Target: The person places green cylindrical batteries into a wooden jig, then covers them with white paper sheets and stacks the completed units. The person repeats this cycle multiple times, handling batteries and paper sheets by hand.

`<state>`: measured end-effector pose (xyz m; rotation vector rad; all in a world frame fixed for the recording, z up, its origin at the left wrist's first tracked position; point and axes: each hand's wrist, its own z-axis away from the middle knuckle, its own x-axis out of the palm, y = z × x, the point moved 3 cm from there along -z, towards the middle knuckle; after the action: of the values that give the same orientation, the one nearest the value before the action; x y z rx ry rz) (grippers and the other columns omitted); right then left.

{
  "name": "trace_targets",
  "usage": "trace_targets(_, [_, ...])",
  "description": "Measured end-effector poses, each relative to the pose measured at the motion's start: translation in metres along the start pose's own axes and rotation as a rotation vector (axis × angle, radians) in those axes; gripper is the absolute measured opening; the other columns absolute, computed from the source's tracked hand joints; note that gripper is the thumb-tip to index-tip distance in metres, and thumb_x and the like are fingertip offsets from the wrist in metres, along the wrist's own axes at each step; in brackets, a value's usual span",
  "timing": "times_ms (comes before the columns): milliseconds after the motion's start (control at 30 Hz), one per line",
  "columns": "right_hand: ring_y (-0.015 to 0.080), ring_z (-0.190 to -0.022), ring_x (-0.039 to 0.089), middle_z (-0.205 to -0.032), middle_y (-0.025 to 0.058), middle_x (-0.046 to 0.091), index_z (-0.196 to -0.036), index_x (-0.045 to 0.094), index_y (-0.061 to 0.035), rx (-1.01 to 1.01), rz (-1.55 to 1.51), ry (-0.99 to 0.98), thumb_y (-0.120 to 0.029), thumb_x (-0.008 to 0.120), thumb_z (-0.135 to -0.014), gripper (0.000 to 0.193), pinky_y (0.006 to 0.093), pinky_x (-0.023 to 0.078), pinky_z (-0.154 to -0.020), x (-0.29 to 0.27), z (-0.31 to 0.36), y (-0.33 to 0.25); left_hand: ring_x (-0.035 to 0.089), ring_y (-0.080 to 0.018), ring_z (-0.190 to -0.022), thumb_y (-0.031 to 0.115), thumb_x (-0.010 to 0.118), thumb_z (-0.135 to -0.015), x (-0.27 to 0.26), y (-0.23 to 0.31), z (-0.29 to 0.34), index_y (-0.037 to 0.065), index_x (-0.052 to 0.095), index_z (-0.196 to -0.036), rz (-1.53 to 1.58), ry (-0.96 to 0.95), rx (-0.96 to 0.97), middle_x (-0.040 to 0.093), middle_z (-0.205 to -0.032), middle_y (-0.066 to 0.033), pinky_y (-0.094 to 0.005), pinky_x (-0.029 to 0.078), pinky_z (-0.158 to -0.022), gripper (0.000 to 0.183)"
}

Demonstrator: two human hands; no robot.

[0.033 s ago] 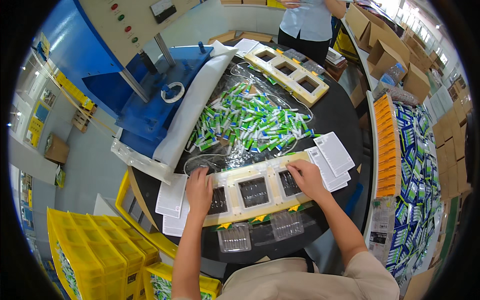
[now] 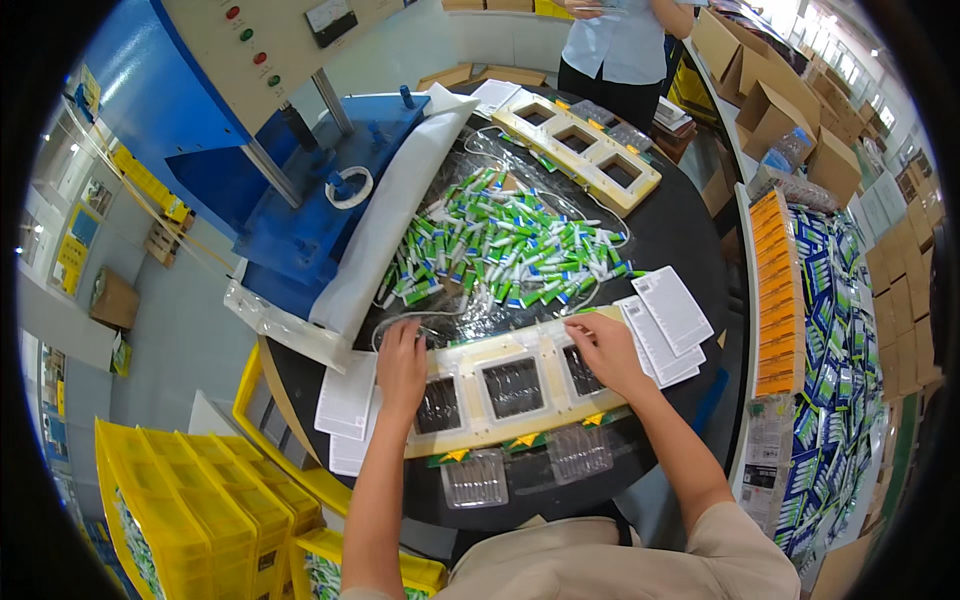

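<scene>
A long cream frame with three square windows lies along the table's near side. Clear plastic blister trays show through its windows. My left hand rests over its left end, fingers stretched toward the far edge. Over the right end lies my right hand, its fingers bent at the far edge and the thumb apart from them. Neither hand holds a separate thing that I can make out. Beyond the frame is a pile of small green-and-white tubes. White printed cards lie beside each end, including the right stack.
A blue press stands at left, next to a white sheet. Another windowed frame lies at the far side, near a person. Yellow crates stand at lower left; an orange-edged bin of packs is at right.
My left hand's fingers have shifted slightly farther away over the frame's left end. My right fingertips have moved a little to the left along the far edge.
</scene>
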<state>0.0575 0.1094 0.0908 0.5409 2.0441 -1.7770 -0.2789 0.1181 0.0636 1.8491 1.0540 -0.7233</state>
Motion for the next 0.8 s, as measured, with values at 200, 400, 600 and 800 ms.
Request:
trace_targets(200, [0.0362,-0.073,0.071,-0.08,0.0146,0.074,-0.103,0.072,-0.0052,-0.099,0.217,0.026,-0.027,0.071,-0.092,0.025,0.0442,0.055,-0.067,0.139,-0.099,-0.026,0.065,-0.0306,-0.104,0.017,0.075,-0.083,0.082,-0.049,-0.086,0.005,0.063,-0.106,-0.175,-0.35,0.089,0.062,-0.108,-0.0108,-0.0417,0.057,-0.081,0.028])
trace_targets(400, [0.0373,-0.085,0.068,-0.098,0.0175,0.065,-0.109,0.065,-0.0059,-0.064,0.636,-0.021,-0.016,0.072,-0.086,0.026,0.0471,0.054,-0.071,0.19,-0.106,-0.014,0.068,-0.0314,-0.095,0.005,0.073,-0.079,0.031,-0.049,-0.067,0.005,0.068,-0.101,-0.004,-0.149,0.239,0.067,-0.106,-0.0118,-0.04,0.057,-0.078,0.023])
trace_targets(600, [0.028,-0.07,0.067,-0.085,0.0113,0.066,-0.098,0.075,-0.0045,-0.335,0.151,0.025,-0.006,0.076,-0.083,0.015,0.0378,0.055,-0.063,0.148,0.003,-0.069,0.071,-0.0298,-0.095,-0.001,0.075,-0.077,-0.077,-0.019,0.06,0.006,0.071,-0.11,0.186,0.036,0.309,0.073,-0.107,-0.0102,-0.0405,0.057,-0.086,0.035])
trace_targets(800, [0.0228,-0.076,0.063,-0.089,0.0089,0.06,-0.104,0.067,0.0031,-0.701,0.288,-0.055,-0.006,0.071,-0.082,0.023,0.0331,0.053,-0.063,0.189,0.071,-0.089,0.071,-0.0247,-0.104,0.008,0.069,-0.084,-0.063,-0.008,0.106,0.004,0.073,-0.113,-0.017,-0.03,0.396,0.072,-0.116,-0.0098,-0.0404,0.055,-0.094,0.029])
